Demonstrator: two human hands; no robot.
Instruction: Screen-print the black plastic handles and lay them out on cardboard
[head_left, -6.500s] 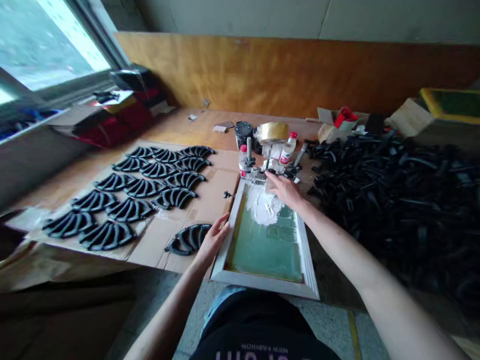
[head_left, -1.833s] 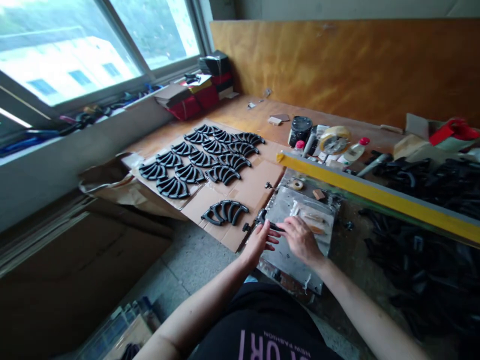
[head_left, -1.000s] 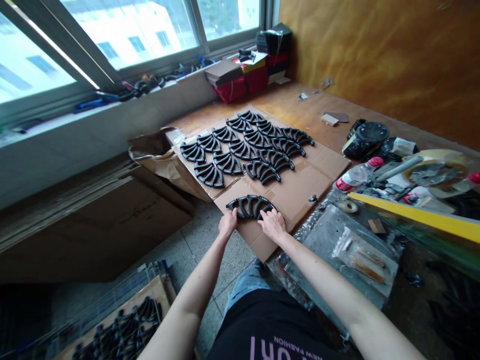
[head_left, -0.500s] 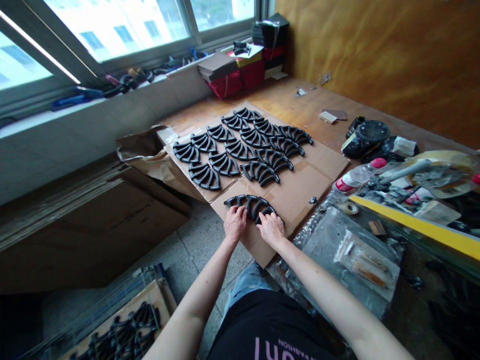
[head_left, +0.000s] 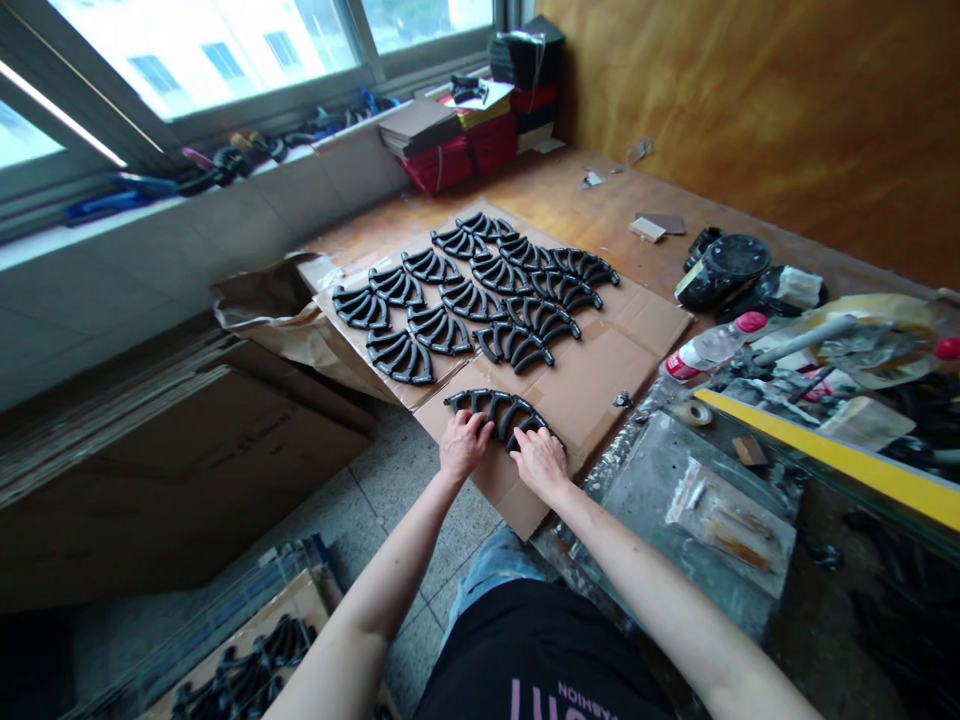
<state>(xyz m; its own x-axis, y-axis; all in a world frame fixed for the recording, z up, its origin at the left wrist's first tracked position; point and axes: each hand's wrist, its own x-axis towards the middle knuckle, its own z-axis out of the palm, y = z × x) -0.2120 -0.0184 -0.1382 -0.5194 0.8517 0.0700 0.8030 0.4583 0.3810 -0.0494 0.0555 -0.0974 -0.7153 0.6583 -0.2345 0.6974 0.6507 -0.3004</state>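
Observation:
A fan-shaped row of black curved pieces (head_left: 504, 404) lies at the near end of a cardboard sheet (head_left: 615, 350). My left hand (head_left: 463, 443) has its fingers curled on the lower ends of the pieces at the row's left. At the right end, my right hand (head_left: 541, 460) is bent over other curved pieces, thumb and fingers against them. My fingers partly cover the pieces under them. Farther up the sheet lie several similar black fans (head_left: 472, 298), set close together in rows.
Right of the sheet are a plastic bottle (head_left: 712, 345), a black container (head_left: 731, 268), a tape roll (head_left: 694, 413) and a yellow strip (head_left: 832, 445). Stacked red and black bundles (head_left: 491, 140) stand by the window. More black pieces (head_left: 240, 670) lie at lower left, near leaning cardboard (head_left: 187, 450).
The camera view has shifted slightly, so the surroundings sit a little farther left. Both hands stay on the near row of black curved pieces, with hardly any movement.

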